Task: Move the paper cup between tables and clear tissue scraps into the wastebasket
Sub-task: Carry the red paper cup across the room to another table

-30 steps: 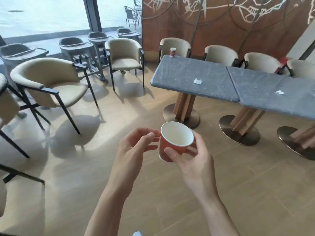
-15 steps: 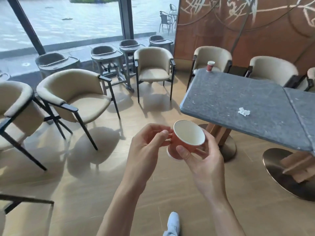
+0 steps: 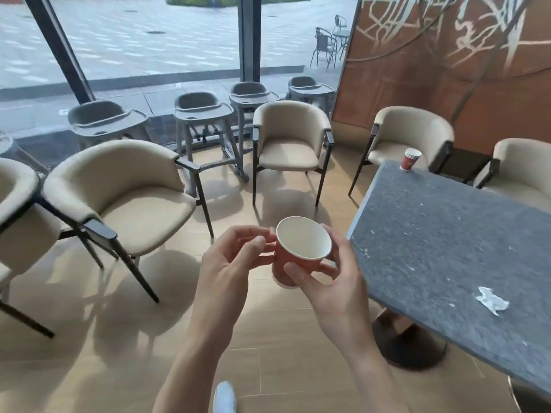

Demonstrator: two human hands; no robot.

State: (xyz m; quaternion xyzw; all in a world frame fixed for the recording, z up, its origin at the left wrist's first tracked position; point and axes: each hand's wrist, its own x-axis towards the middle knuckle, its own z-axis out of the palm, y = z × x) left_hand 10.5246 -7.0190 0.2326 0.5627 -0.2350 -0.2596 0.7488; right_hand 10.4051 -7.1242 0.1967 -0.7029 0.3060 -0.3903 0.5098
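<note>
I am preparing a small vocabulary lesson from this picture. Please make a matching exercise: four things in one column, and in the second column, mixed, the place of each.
Things
1. paper cup
2. tissue scrap
3. stack of red cups
4. high chairs

Places
A. at the far corner of the grey table
B. along the window
C. held by the right hand, above the floor
D. lying near the table's nearer edge

Pairs: 1-C, 2-D, 3-A, 4-B

Open floor (image 3: 268, 338) ahead, armchairs (image 3: 128, 198) left, grey table (image 3: 447, 248) edge close right
</note>
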